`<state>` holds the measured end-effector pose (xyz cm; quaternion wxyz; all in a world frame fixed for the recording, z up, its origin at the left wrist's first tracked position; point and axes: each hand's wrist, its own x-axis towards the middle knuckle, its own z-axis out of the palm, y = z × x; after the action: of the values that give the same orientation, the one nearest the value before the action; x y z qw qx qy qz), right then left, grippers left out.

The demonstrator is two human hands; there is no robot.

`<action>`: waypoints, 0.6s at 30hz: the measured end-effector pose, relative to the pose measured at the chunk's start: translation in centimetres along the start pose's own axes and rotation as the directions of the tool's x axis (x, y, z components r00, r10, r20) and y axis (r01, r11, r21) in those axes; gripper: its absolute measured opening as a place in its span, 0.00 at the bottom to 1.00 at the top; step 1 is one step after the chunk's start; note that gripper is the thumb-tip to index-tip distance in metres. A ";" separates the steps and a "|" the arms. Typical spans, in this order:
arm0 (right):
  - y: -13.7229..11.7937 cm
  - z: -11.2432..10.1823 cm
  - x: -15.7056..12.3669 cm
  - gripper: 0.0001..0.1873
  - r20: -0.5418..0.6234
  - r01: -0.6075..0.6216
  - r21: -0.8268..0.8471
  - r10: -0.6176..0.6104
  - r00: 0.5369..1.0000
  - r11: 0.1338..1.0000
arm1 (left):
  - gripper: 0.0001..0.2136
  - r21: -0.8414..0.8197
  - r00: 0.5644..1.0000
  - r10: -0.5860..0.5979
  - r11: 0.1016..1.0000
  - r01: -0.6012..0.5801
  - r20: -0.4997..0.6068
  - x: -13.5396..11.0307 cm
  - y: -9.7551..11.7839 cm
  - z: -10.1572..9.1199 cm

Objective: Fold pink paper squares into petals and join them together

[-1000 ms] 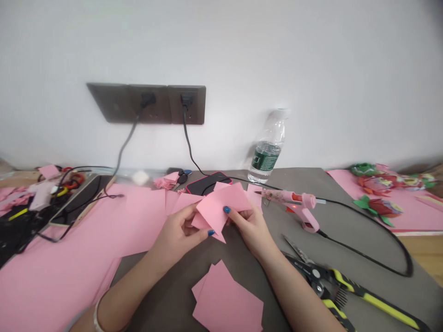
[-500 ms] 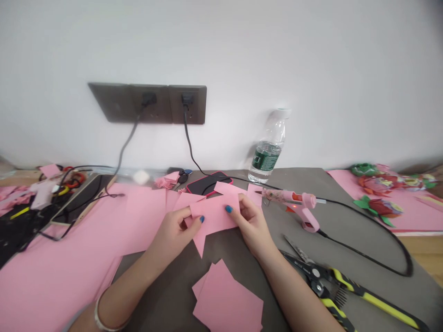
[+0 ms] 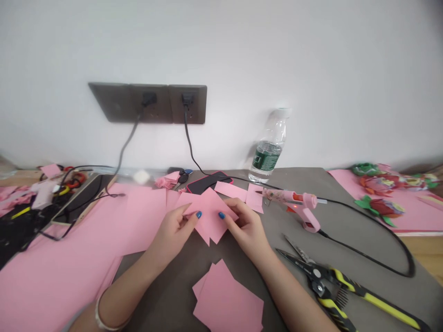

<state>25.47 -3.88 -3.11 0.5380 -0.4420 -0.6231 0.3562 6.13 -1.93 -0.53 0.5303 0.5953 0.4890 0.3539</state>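
Observation:
Between my two hands are overlapping pink paper squares (image 3: 212, 216), held above the grey table with their corners fanned apart. My left hand (image 3: 178, 228) pinches the left side, its blue-nailed thumb on top and the fingers behind the paper. On the right side, my right hand (image 3: 247, 226) pinches the paper the same way, thumb in front. Just below the hands lies a loose stack of pink paper squares (image 3: 230, 299). A pink paper strip (image 3: 231, 190) and a small pink paper piece (image 3: 254, 197) rest beyond my right hand.
A pink glue gun (image 3: 301, 205) with a lit red light lies at right, its black cord looping across the table. Nearer are open yellow-black pliers (image 3: 320, 276). A water bottle (image 3: 266, 152), a phone (image 3: 209, 182), large pink sheets (image 3: 69, 258) and paper flowers (image 3: 382, 207) surround the area.
The front paper square has turned so that a corner now points up, and the hands have shifted slightly closer together. The strip and small piece behind show more fully.

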 end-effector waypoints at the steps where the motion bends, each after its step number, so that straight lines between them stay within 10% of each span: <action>1: -0.1 0.0 0.0 0.06 -0.022 0.054 -0.054 -0.055 0.998 0.997 | 0.09 0.030 1.000 0.008 1.000 -0.009 0.030 0.0 0.1 0.0; 10: -0.8 -0.1 -0.4 0.26 0.063 0.474 -0.320 -0.481 0.874 0.820 | 0.20 -0.300 0.985 -0.127 0.941 0.157 0.117 -0.1 -0.3 0.5; 18: -1.1 -0.2 -0.4 0.27 0.114 0.417 -0.192 -0.402 0.909 0.888 | 0.17 -0.449 0.992 -0.109 0.885 0.125 0.061 -0.2 -0.4 0.4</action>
<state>25.45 -4.65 -2.23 0.5281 -0.3425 -0.7555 0.1819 6.38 -2.28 -0.95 0.6826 0.4312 0.4194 0.4150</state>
